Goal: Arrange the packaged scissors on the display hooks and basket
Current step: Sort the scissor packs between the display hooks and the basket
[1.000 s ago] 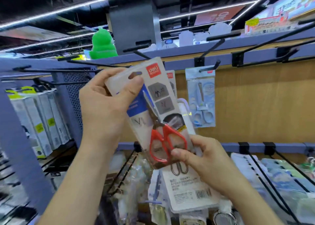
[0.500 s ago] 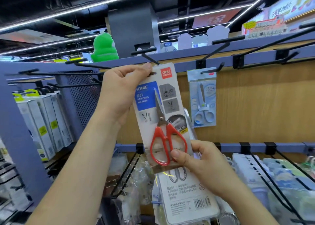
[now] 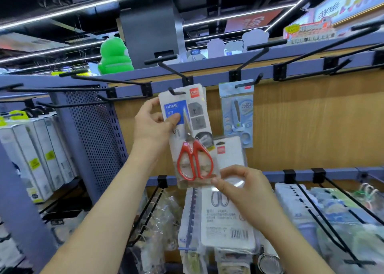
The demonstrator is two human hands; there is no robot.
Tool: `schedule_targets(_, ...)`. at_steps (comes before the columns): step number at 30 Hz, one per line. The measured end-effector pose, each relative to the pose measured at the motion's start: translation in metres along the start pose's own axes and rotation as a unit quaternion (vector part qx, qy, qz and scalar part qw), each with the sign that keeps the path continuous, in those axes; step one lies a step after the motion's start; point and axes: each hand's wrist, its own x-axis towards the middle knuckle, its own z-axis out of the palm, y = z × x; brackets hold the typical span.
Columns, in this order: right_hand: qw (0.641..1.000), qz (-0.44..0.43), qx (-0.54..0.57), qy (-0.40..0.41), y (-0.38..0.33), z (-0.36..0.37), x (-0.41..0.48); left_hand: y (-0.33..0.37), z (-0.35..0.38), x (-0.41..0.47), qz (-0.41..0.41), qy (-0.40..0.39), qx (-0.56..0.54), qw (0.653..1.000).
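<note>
At the top rail, the red-scissors pack (image 3: 192,136) is sitting slightly tilted, with a black hook (image 3: 176,92) showing through its slot. The left hand (image 3: 153,128) is reaching up on a raised forearm, its thumb pressing the blue label and its fingers curling behind the pack's left edge. The right hand (image 3: 247,192), lower, is pinching the pack's bottom right corner, with a white pack (image 3: 227,219) lying behind it. A blue pack (image 3: 236,115) is hanging just beside.
</note>
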Motion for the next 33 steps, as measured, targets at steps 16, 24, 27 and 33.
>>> schedule_targets(16,0.990,-0.007,0.120,0.080,0.027,-0.043,0.003,-0.058,0.033,0.048,0.003,0.089,0.094,0.992)
schedule_targets(24,0.971,-0.019,0.237,-0.041,0.009,-0.037,0.002,-0.006,0.036,-0.049,-0.045,-0.231,-0.100,0.967)
schedule_targets(27,0.909,0.028,0.381,-0.163,0.007,-0.033,-0.001,-0.009,0.025,-0.052,-0.066,-0.392,-0.283,0.873)
schedule_targets(33,0.885,0.012,0.385,-0.261,0.007,-0.031,-0.007,-0.005,0.030,-0.045,-0.013,-0.405,-0.284,0.869)
